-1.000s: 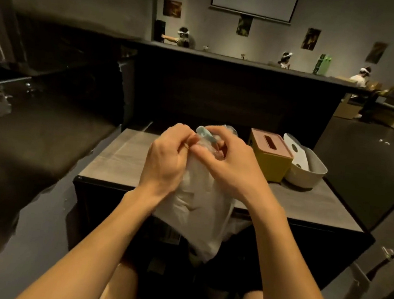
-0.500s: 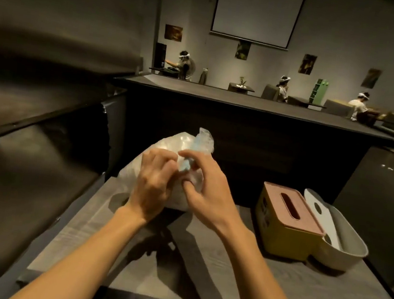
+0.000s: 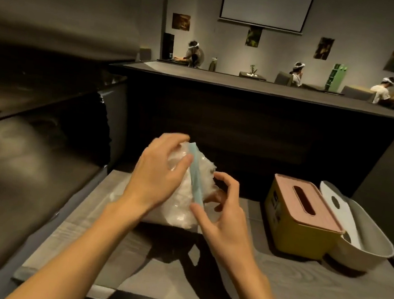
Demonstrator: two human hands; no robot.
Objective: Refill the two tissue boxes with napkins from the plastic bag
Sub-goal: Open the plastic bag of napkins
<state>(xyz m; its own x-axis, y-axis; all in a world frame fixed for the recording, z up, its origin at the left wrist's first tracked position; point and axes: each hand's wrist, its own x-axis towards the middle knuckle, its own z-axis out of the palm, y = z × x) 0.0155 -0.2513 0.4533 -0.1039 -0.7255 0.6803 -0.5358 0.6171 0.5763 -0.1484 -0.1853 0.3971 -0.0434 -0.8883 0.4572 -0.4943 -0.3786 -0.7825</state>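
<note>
A clear plastic bag [image 3: 180, 201] stuffed with white napkins stands on the grey table [image 3: 309, 297], its blue zip strip [image 3: 195, 183] running down the front. My left hand [image 3: 156, 176] grips the bag's upper left side, thumb at the strip. My right hand [image 3: 225, 216] holds the bag's right side with curled fingers, thumb near the strip's lower end. To the right stands a yellow tissue box [image 3: 303, 237] with its pink slotted lid on. Beside it is a pale grey tissue box [image 3: 366, 249] whose white lid [image 3: 332, 204] leans tilted inside it.
A dark counter wall [image 3: 243, 120] rises just behind the table. A dark bench [image 3: 28, 179] lies to the left. The table's right edge drops off past the grey box. Three people sit far back in the room.
The bag has come up from over my lap and now sits on the table. My hands, bunched together at the bag's top before, have spread apart to either side of the blue strip.
</note>
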